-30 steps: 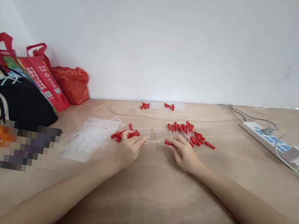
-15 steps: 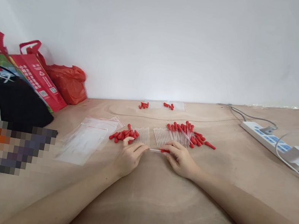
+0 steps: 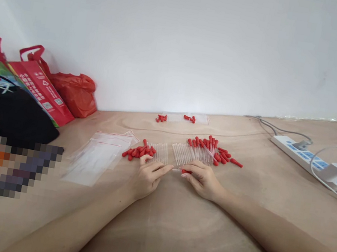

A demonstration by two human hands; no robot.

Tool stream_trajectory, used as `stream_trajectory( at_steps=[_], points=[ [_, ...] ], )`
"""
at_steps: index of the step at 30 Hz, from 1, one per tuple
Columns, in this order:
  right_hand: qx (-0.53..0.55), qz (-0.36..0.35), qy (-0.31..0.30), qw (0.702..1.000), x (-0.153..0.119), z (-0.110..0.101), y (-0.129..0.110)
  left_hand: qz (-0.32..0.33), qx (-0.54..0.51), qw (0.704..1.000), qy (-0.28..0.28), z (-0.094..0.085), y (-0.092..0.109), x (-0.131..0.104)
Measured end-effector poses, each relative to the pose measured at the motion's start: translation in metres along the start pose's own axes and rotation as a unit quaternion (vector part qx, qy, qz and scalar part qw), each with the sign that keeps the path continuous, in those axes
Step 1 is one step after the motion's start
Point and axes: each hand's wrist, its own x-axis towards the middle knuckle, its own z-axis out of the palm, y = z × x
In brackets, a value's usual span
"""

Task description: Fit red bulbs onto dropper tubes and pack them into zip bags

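My left hand (image 3: 148, 179) pinches the clear tube (image 3: 176, 171) of a dropper between thumb and fingers. The red rubber bulb (image 3: 185, 171) at the tube's right end is in the closed fingers of my right hand (image 3: 203, 181). A short piece of tube shows between the hands. Just beyond my left hand lie loose red bulbs (image 3: 139, 152) and a row of bare clear tubes (image 3: 160, 153). Beyond my right hand are more tubes (image 3: 181, 153), with several red-bulbed droppers (image 3: 207, 142) among them and loose bulbs (image 3: 224, 156) to their right.
Clear zip bags (image 3: 90, 162) lie flat on the wooden table (image 3: 175, 236) at left. Shopping bags (image 3: 39, 90) and a black bag (image 3: 23, 117) stand farther left. A white power strip (image 3: 300, 154) with cables is at right. Small bulbs (image 3: 161, 118) lie near the wall.
My left fingers have slid right along the tube, so less of it shows between the hands. My right hand stays on the bulb. The view has shifted slightly.
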Motion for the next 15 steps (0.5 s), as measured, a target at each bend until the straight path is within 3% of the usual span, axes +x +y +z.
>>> stream_trajectory(
  at_steps=[15],
  points=[
    [-0.049, -0.061, -0.018, 0.997, -0.0009, -0.0024, 0.0038, 0.044, 0.050, 0.997, -0.026, -0.0013, 0.0012, 0.0003]
  ],
)
